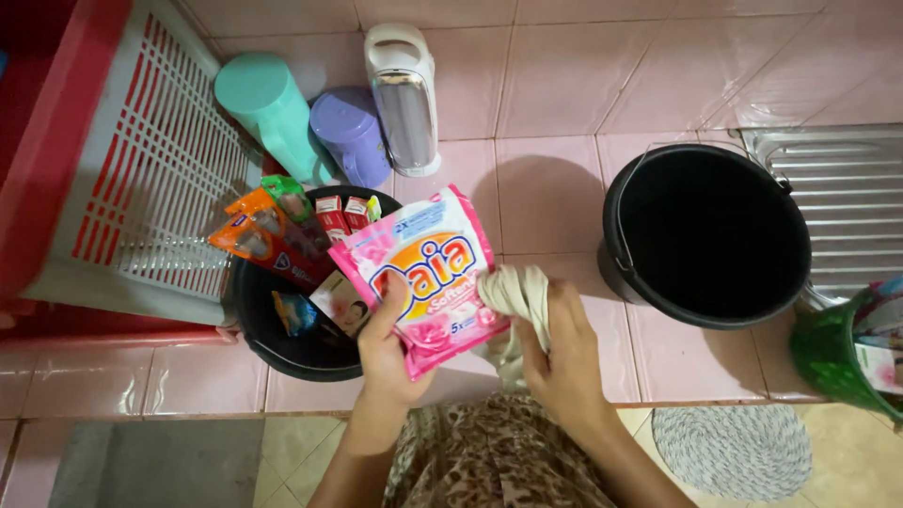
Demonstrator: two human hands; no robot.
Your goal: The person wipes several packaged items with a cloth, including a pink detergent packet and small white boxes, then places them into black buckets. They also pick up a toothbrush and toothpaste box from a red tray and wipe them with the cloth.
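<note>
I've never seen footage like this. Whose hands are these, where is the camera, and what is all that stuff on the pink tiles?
There is no machine here: a person wears one camera on the head, and it looks down at their own two bare hands. That is why you see arms coming up from the bottom edge.

The left hand holds a pink packet by its lower edge. The right hand grips a bunched pale cloth that touches the packet.

Below them is a pink tiled counter. On it sit a black basin filled with small sachets, an empty black bucket, a teal jug, a purple jug and a white lamp. A red-and-white basket lies at the left, a green container at the right edge.
</note>
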